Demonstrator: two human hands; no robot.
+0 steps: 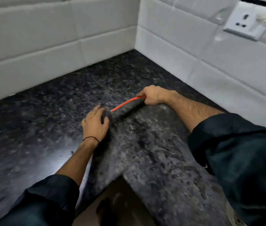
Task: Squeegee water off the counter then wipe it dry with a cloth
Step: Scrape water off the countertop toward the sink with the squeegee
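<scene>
A squeegee (126,105) with a red frame and a dark blade lies slanted on the dark speckled granite counter (55,101), near the inner corner. My right hand (153,96) is closed around its right end. My left hand (96,123) presses flat, fingers spread, on the counter at the blade's left end, touching it. Small water droplets (131,131) glint on the stone just in front of the blade. No cloth is in view.
White tiled walls (47,46) meet in a corner behind the counter. A white wall socket (249,20) sits on the right wall. The L-shaped counter's inner edge (122,174) is below my arms, with brown floor (112,201) beneath it.
</scene>
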